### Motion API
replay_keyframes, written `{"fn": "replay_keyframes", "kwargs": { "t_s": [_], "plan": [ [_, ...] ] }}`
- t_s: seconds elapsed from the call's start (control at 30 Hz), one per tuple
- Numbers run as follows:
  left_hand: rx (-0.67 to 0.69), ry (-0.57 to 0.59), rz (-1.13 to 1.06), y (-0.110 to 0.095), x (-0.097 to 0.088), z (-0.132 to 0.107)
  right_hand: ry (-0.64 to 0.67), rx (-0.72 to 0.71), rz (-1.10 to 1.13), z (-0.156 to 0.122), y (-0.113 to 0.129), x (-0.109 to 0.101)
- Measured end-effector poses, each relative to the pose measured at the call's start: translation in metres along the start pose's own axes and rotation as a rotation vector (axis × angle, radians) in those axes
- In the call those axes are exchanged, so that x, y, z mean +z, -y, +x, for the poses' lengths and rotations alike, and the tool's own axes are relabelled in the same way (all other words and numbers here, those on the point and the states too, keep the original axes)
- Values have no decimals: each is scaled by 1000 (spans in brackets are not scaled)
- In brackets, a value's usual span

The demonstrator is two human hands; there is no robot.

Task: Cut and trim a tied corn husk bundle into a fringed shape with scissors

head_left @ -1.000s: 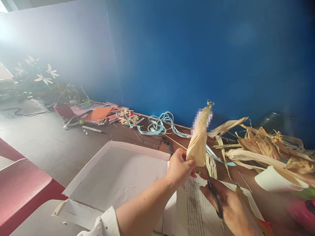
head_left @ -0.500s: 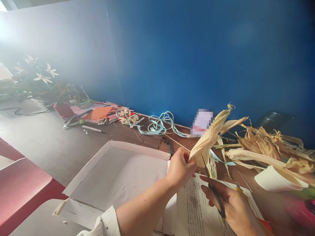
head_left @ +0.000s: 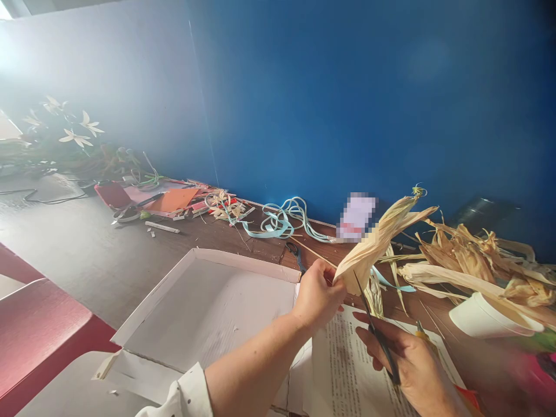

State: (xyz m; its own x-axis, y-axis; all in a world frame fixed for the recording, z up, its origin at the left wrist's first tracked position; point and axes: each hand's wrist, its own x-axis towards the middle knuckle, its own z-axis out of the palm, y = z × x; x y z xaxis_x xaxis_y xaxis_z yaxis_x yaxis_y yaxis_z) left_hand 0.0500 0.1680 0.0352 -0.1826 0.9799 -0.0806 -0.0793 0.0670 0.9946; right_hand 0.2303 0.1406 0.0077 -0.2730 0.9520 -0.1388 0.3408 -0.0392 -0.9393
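Observation:
My left hand [head_left: 316,294] pinches the lower end of a pale dried corn husk [head_left: 374,243], which slants up to the right above the table. My right hand [head_left: 408,362] grips a pair of dark scissors [head_left: 377,335]. Their blades point up and touch the husk's lower edge right beside my left fingers. Both hands hover over a printed paper sheet [head_left: 347,370].
An open white cardboard box [head_left: 204,307] lies flat to the left of my hands. A heap of dried husks [head_left: 469,255] and a white paper cup [head_left: 486,315] sit at the right. Light blue ribbon [head_left: 282,223], craft scraps and paper flowers [head_left: 73,130] line the blue wall.
The husk has tipped from nearly upright over to the right. My right hand has brought the scissors' blades up against its lower edge.

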Motion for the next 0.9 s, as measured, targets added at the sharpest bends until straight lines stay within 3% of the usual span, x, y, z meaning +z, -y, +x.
{"fn": "replay_keyframes", "kwargs": {
  "t_s": [0.3, 0.43, 0.9],
  "plan": [
    [-99, 49, -137, -6, -3, 4, -48, -28, 49, 1, -7, 1],
    [-111, 56, -148, -9, -3, 1, 14, -28, 16, 4, -13, -3],
    [-171, 48, -233, -12, -5, 6, -17, -57, 50, 1, -5, -2]
  ]
}}
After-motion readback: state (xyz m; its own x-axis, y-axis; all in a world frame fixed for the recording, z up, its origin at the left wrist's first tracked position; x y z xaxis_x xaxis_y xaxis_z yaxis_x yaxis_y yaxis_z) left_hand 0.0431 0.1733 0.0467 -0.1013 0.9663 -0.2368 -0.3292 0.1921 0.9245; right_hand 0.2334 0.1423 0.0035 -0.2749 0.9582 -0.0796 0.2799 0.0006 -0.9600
